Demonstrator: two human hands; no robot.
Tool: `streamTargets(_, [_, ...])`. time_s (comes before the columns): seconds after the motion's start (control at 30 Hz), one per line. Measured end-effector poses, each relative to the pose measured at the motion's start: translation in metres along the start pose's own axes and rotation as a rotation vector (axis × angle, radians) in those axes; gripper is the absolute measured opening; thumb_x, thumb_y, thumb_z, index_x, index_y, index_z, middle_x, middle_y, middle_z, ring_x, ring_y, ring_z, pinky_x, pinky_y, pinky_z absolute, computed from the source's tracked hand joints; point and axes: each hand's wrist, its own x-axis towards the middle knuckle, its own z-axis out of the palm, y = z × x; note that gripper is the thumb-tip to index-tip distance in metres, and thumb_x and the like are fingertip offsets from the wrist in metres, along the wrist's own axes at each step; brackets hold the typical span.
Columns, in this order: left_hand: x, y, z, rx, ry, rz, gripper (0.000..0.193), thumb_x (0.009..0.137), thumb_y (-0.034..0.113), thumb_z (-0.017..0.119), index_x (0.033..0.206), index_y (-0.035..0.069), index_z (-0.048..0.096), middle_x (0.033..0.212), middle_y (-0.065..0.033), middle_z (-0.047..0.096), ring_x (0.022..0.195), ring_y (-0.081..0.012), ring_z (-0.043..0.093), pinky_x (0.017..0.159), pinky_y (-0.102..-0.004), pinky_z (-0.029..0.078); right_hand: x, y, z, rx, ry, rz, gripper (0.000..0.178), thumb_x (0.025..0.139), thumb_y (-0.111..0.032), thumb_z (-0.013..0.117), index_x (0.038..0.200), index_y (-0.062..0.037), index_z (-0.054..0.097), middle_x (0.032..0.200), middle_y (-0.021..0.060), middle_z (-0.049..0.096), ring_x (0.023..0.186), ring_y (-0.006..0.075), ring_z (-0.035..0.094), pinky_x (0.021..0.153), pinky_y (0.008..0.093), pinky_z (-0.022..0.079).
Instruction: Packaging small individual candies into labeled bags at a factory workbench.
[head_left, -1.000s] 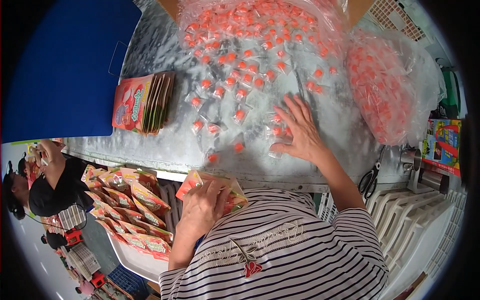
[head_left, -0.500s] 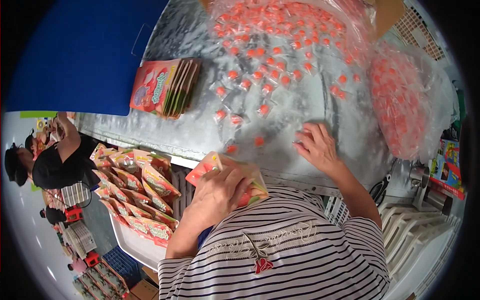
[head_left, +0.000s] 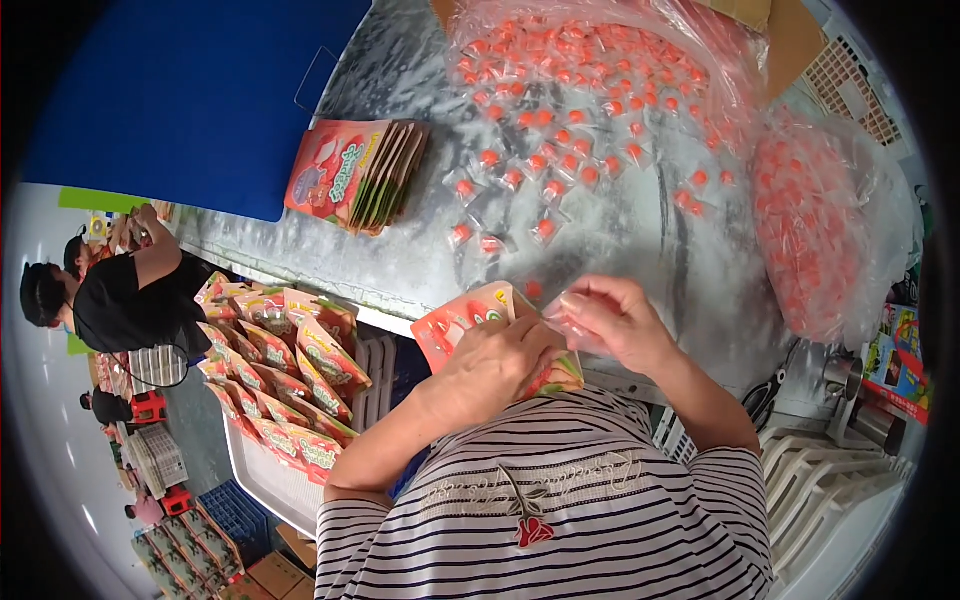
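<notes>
One pouch (head_left: 447, 325) is gripped in the left hand (head_left: 495, 362) at the six-o'clock edge of the counter (head_left: 705, 285), seemingly for steadiness. Clear wrapping (head_left: 574, 332) is pinched in the right hand (head_left: 628, 325), at the pouch's three o'clock.

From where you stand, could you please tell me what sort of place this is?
Probably a packing workshop: individually wrapped red pieces lie scattered on the worktable, printed pouches crowd a white tray, and a big clear bag holds more.
</notes>
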Motion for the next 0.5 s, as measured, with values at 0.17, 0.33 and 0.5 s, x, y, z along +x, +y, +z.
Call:
streamTargets(0.17, [-0.003,0.002,0.003,-0.021,-0.024,0.051,0.017,0.081,0.007,0.064,0.096,0.001,0.060,0.093,-0.0142,0.061,0.078,-0.0320,0.062,0.065,-0.0404,0.051,0.003,0.011,-0.006,-0.433,0.008,-0.219,0.018,0.091,-0.014,0.061,0.089,0.0044,0.064,0.068,-0.0004,0.061,0.064,0.0018,0.051,0.055,0.0215,0.043])
streamTargets(0.33, [0.004,0.020,0.010,0.143,-0.055,0.190,0.027,0.073,0.003,0.058,0.099,-0.002,0.058,0.093,-0.0159,0.058,0.074,-0.0277,0.059,0.072,-0.0374,0.048,0.009,-0.004,-0.006,-0.603,-0.055,-0.041,0.024,0.092,-0.011,0.053,0.078,0.0063,0.062,0.059,0.0006,0.054,0.059,0.0043,0.047,0.051,0.0253,0.040])
streamTargets(0.5, [0.014,0.018,0.008,0.064,-0.055,0.210,0.027,0.073,0.003,0.057,0.099,-0.003,0.060,0.093,-0.0151,0.058,0.079,-0.0283,0.059,0.076,-0.0385,0.047,0.019,-0.008,-0.011,-0.270,0.031,0.275,0.023,0.093,-0.012,0.046,0.096,0.0002,0.065,0.079,0.0038,0.063,0.069,0.0105,0.058,0.058,0.0273,0.045])
